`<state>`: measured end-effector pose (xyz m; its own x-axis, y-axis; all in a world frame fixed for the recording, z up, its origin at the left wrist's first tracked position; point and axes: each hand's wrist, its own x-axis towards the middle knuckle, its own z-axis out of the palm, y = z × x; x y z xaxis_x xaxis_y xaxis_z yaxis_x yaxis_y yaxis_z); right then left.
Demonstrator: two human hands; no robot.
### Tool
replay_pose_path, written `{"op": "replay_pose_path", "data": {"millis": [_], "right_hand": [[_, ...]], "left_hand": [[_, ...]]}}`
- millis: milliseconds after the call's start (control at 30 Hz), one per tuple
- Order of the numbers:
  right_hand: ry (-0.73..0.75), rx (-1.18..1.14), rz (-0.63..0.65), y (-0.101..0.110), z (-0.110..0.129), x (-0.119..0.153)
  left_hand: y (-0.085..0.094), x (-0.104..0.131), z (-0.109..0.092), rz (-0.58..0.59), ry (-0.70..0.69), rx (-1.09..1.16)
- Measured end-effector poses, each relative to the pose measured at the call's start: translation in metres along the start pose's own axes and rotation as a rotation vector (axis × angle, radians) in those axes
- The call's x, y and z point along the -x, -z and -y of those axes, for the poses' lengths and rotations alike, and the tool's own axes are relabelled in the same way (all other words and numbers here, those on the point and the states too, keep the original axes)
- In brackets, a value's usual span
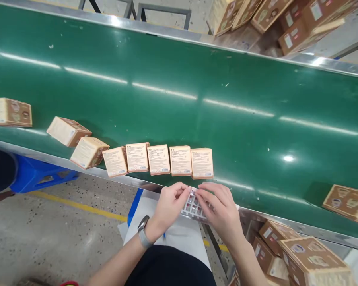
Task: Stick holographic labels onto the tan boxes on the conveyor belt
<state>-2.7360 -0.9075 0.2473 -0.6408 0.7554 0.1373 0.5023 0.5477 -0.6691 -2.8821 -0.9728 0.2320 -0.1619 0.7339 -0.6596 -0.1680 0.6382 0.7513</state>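
At the belt's near edge, both my hands are on a small white gridded piece point(192, 207) with reddish bits showing between its bars; its exact kind is unclear. My left hand point(172, 203), with a grey-strapped watch on the wrist, pinches its upper left corner. Across from it, the thumb and fingers of my right hand point(222, 206) close on the upper right side. Just beyond my fingertips stands a row of small cream-and-brown boxes point(180, 160), printed sides facing up. The box point(202, 163) at the row's right end is closest to my hands.
A green conveyor belt point(167, 115) with metal rims crosses the view. More boxes lie at its left, and one box point(344, 200) at the right. Brown cartons point(316, 258) are piled lower right, others beyond the far rim. A blue stool point(37, 172) stands left, beside a person's dark-clothed part.
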Motion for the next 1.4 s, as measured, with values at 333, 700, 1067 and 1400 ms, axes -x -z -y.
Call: {"op": "replay_pose_path", "data": {"millis": [333,700,1067,1400], "right_hand": [[-0.816,-0.501,-0.191,0.001,-0.054,-0.026],[-0.864,-0.51,-0.45,-0.03,-0.058,-0.032],[-0.704,-0.125,-0.539,-0.038,-0.062,-0.027],[-0.394,-0.024,0.0,0.012,-0.012,-0.026]], "left_hand": [[-0.007,0.0,0.007,0.227,-0.349,-0.313],[-0.015,-0.017,0.006,0.287,-0.366,-0.602],[-0.014,-0.021,0.0,0.388,-0.35,-0.567],[0.004,-0.011,-0.002,0.185,-0.121,-0.07]]}}
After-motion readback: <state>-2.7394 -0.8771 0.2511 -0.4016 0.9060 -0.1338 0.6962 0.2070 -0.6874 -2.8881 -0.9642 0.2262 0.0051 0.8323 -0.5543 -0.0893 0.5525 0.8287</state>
